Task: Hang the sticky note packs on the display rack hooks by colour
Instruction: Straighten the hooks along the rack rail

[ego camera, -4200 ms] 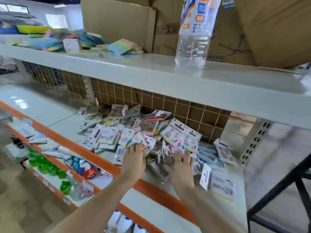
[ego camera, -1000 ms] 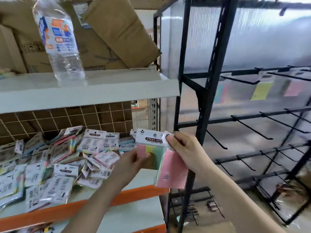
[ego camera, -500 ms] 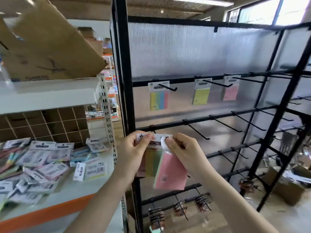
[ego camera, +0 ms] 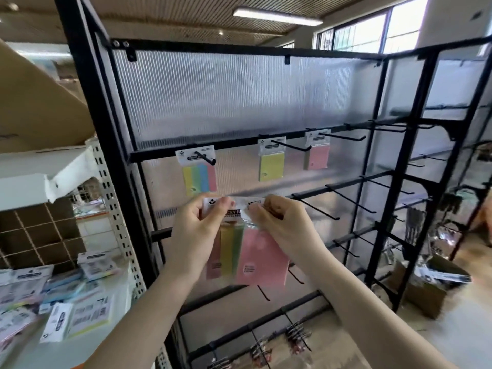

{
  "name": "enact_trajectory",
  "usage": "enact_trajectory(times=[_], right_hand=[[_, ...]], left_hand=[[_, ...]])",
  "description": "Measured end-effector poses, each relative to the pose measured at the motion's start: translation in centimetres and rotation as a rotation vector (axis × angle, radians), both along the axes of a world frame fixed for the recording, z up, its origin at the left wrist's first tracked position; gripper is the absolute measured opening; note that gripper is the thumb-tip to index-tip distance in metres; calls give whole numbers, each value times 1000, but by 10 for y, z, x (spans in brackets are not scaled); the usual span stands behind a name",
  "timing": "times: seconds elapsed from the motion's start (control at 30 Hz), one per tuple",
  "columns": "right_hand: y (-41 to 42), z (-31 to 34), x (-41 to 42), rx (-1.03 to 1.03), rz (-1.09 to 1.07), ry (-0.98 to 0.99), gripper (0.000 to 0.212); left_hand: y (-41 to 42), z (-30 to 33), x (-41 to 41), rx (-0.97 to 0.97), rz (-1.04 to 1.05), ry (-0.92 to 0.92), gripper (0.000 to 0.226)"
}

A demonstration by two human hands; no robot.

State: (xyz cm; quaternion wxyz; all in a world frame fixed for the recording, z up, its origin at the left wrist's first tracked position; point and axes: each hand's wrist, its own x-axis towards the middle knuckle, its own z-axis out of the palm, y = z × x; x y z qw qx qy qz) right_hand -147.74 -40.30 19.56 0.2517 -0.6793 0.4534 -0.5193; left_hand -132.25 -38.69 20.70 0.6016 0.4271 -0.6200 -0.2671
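Observation:
My left hand (ego camera: 197,227) pinches the white header of a multicolour striped sticky note pack (ego camera: 229,251). My right hand (ego camera: 282,225) pinches the header of a pink pack (ego camera: 262,262) that overlaps it in front. Both packs hang in front of the black display rack (ego camera: 372,182), just below its top row of hooks. On that row hang a multicolour pack (ego camera: 199,174) at the left, a yellow pack (ego camera: 271,162) in the middle and a pink pack (ego camera: 316,151) to the right. The hook (ego camera: 206,158) of the multicolour pack is straight above my hands.
Lower rows carry bare black hooks (ego camera: 316,209). At the left, a white shelf (ego camera: 111,323) holds a pile of loose sticky note packs (ego camera: 66,288). A cardboard box (ego camera: 34,102) sits on the shelf above. Boxes and packaged goods lie on the floor at the right (ego camera: 431,283).
I have turned from the shelf pile to the rack with both packs in hand. My hands have risen with the packs toward the top hook row.

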Motion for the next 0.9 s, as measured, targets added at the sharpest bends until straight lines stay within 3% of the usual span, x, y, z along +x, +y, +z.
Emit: enact_trajectory(times=[0.13,0.27,0.7,0.9], right_hand=[[-28,19,8,-55,44,13,43],[-57,33,17,-103,97,-5,46],[-116,33,17,-166,227,-1,43],[-143,29,17,-124,327,18,39]], left_hand=[[-29,11,5,-80,74,39,17],[-52,20,10,-145,154,57,23],[-87,23,13,-138,226,-46,14],[-99,17,11,-90,329,-66,22]])
